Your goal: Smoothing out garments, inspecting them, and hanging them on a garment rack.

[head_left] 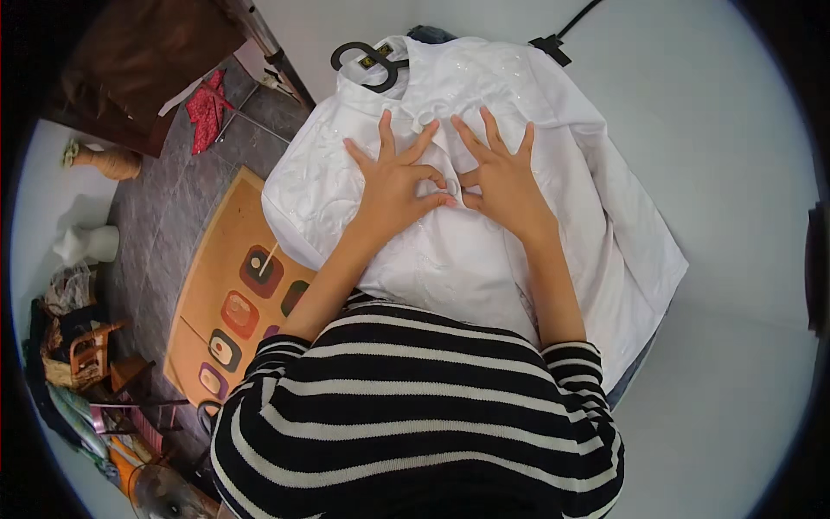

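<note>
A white long-sleeved shirt (458, 268) with shiny patterned panels lies spread out in front of me, its collar at the far end. A black hanger (393, 67) sits in its neck, the hook showing over the collar. At the front opening, my left hand (392, 192) pinches the shirt's edge between thumb and forefinger, other fingers fanned out. Close beside it, my right hand (510, 192) pinches the facing edge in the same way. A small round white piece shows between the fingertips; whether it is a button I cannot tell.
White walls stand beyond the shirt and on the right, with a black cable (553, 48) at the top. On the left, an orange patterned rug (216, 285) covers part of the grey tiled floor. A clay vase (108, 162), a white bust form (91, 245) and piled items line the far left.
</note>
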A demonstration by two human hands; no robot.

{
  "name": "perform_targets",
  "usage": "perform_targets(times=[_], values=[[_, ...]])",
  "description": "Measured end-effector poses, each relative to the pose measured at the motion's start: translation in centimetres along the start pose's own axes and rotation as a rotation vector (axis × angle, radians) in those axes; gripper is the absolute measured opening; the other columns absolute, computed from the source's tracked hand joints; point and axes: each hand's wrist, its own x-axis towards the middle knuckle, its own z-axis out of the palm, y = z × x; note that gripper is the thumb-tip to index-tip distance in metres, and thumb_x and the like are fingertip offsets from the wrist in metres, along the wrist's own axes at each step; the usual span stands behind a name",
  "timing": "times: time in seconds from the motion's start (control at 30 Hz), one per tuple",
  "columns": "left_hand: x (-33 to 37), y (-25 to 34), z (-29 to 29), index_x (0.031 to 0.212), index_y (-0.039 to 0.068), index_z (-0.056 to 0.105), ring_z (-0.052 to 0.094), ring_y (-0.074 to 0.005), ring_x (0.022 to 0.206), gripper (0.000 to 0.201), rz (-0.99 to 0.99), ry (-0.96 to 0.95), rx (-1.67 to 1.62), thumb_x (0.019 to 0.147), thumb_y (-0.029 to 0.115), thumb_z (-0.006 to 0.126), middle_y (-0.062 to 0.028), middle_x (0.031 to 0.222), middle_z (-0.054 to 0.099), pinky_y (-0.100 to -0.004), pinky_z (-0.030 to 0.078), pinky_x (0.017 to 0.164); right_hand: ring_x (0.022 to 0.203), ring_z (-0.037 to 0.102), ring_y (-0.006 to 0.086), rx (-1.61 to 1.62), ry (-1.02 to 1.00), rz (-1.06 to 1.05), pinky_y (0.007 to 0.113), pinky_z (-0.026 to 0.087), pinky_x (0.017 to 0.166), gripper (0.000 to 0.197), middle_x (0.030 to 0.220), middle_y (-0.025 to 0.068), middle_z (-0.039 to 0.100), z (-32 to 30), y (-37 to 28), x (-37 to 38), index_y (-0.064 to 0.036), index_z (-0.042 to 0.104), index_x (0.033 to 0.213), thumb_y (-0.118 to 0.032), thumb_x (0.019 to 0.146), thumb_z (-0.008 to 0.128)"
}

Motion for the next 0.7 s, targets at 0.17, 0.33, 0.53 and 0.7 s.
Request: perform_targets(times=[0.17,0.33,0.53,0.7], values=[[-0.2,-0.4,0.1,0.071,0.018,0.067,0.004,-0.0441,0.137,0.025,-0.010,0.002,0.011,0.058,0.036,0.079,0.0022,0.140,0.043,-0.0760,-0.012,0.089,0.137,0.020,0.0303,0.083,0.049,-0.045,0.073,0.007,0.099,0.008,0.142,-0.0001,0.039,1.1,0.1,0.1,-0.0136,0.071,0.067,-0.007,0.063,0.068],[-0.1,-0.6,0.6,0.081,0.019,0.067,0.002,-0.0443,0.137,0.024,0.038,0.052,0.022,0.066,0.036,0.076,0.0010,0.145,0.035,-0.0760,-0.012,0.089,0.136,0.024,0.0282,0.068,0.083,-0.092,0.074,0.007,0.098,0.008,0.137,-0.0010,0.044,1.3,1.1,0.1,-0.0133,0.070,0.065,-0.007,0.066,0.066],[0.0,-0.6,1.1,0.083,0.020,0.069,-0.001,-0.0425,0.138,0.022,0.121,0.123,-0.024,0.068,0.035,0.075,-0.0003,0.146,0.034,-0.0755,-0.011,0.089,0.136,0.025,0.0283,0.042,0.079,-0.076,0.073,0.008,0.098,0.006,0.138,-0.0010,0.043,1.0,1.7,-0.4,-0.0148,0.071,0.067,-0.010,0.066,0.068],[-0.1,-0.8,0.7,0.080,0.020,0.070,0.002,-0.0417,0.138,0.023,0.187,0.107,-0.057,0.065,0.036,0.077,0.0000,0.145,0.035,-0.0745,-0.010,0.091,0.139,0.016,0.0298,0.050,0.016,0.045,0.072,0.006,0.099,0.020,0.146,0.0007,0.032,0.0,0.5,-0.6,-0.0144,0.072,0.071,-0.006,0.052,0.074]])
